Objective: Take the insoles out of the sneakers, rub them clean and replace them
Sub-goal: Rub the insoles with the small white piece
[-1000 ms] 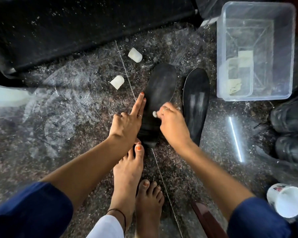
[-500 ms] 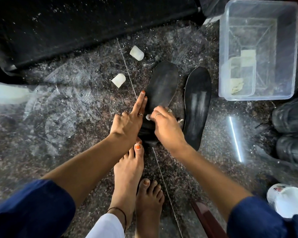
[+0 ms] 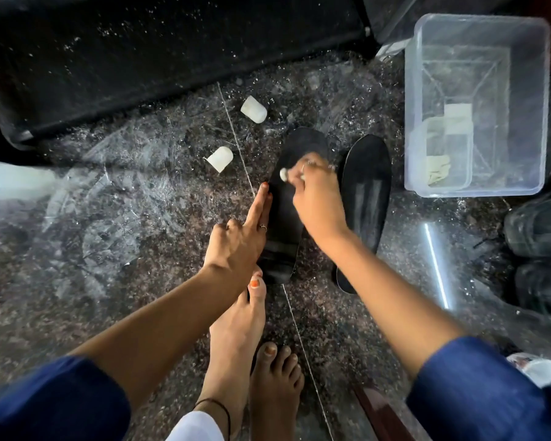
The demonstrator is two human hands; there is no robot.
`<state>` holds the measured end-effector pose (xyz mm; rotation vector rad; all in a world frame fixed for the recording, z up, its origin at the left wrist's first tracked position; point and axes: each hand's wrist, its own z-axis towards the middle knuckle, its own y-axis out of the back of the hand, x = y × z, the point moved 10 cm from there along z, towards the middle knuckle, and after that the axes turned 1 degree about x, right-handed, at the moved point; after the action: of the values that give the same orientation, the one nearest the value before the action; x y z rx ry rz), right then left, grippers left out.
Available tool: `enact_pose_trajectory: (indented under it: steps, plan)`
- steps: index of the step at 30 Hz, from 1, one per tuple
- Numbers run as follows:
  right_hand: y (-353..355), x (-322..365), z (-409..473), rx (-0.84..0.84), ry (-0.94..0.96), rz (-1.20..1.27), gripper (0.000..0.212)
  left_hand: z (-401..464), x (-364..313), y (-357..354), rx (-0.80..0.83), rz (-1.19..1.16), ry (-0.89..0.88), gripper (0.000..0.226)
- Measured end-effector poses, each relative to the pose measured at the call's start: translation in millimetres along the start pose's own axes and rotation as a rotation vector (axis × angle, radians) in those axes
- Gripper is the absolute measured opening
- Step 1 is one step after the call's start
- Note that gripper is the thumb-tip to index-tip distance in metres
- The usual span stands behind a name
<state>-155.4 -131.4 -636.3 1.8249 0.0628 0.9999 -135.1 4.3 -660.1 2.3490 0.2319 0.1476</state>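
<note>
A: Start with the hands. What is the right hand [image 3: 318,202] doing?

B: It is curled round a small white lump [image 3: 283,174] – an eraser or wad, I cannot tell which – and presses it on the upper half of the left insole [image 3: 283,224], just above the middle of the frame.

A: And the left hand [image 3: 236,243]?

B: Its first two fingers are stretched straight and lie along the left edge of that same insole, tips touching it; the others are folded in, holding nothing. It pins the insole to the floor [image 3: 115,218].

A: Where is the second insole?

B: The right insole [image 3: 366,198] lies flat just beside the first, slightly right of centre, dark side up – the right forearm crosses its lower part.

A: The sneakers?

B: Two black sneakers [image 3: 538,253] sit at the right edge, one above the other, well apart from the insoles.

A: What else is around?

B: Two white stubs [image 3: 253,109] lie on the speckled floor up and left of the insoles. A clear plastic tub [image 3: 477,186] stands in the upper right, with a smaller clear container [image 3: 439,154] inside it. A dark mat [image 3: 140,52] fills the upper left. Two bare feet [image 3: 239,329] show at bottom centre, the big toe of one touching the heel of the left insole. A white cup [image 3: 538,370] peeks out at lower right, partly hidden by a blue sleeve [image 3: 477,393].
</note>
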Motion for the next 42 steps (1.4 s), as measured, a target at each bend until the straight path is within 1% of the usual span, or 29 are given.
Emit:
enact_pose_trajectory:
  steps: [2, 4, 7, 11, 13, 15, 18, 20, 24, 27, 30, 33, 36, 38, 40, 42]
  plan:
    - [-6, 6, -14, 0.007, 0.064, -0.018, 0.019, 0, 1, -4, -0.017, 0.007, 0.009, 0.098]
    - [-5, 6, -5, 0.0, 0.059, -0.017, 0.02, 1, 0, -4, -0.016, 0.021, 0.003, 0.103]
    - [2, 1, 30, -0.018, -0.001, 0.014, 0.021, 1, -5, 1, 0.004, 0.011, -0.03, 0.091]
    - [14, -11, 72, -0.046, -0.102, 0.074, 0.019, 5, -6, 3, -0.006, 0.054, -0.026, 0.087]
    - [16, -12, 73, -0.032, -0.104, 0.082, 0.019, 5, -5, 3, -0.005, 0.093, -0.019, 0.082]
    - [15, -13, 57, -0.017, -0.101, 0.073, 0.023, 5, -5, 2, 0.012, 0.101, -0.006, 0.082]
    - [12, -16, 18, -0.015, -0.068, 0.029, 0.016, 4, -4, 1, 0.02, 0.13, 0.001, 0.089]
    - [11, -16, 4, -0.012, -0.032, 0.008, 0.013, 5, -4, -1, 0.027, 0.145, -0.008, 0.089]
    - [17, -20, 32, -0.01, -0.073, -0.01, 0.016, 2, -10, 6, 0.052, 0.106, -0.029, 0.081]
    - [31, -27, 65, -0.037, -0.144, 0.034, 0.018, 3, -14, 8, 0.056, 0.091, -0.043, 0.079]
    - [32, -33, 71, 0.008, -0.185, 0.026, 0.016, 2, -13, 8, 0.056, 0.097, -0.043, 0.077]
    - [25, -29, 41, 0.052, -0.152, 0.033, 0.016, 3, -12, 7, 0.054, 0.109, -0.031, 0.077]
    - [10, -15, -11, 0.094, -0.012, -0.057, 0.018, 5, -12, 6, 0.046, 0.101, -0.03, 0.074]
    - [-2, -9, -41, 0.15, 0.046, -0.058, 0.019, 5, -13, 5, 0.051, 0.085, -0.038, 0.073]
    - [-5, -6, -50, 0.178, 0.06, -0.041, 0.02, 5, -12, 5, 0.051, 0.075, -0.029, 0.074]
    - [2, -4, -35, 0.144, 0.091, -0.071, 0.019, 5, -11, 6, 0.044, 0.073, -0.013, 0.075]
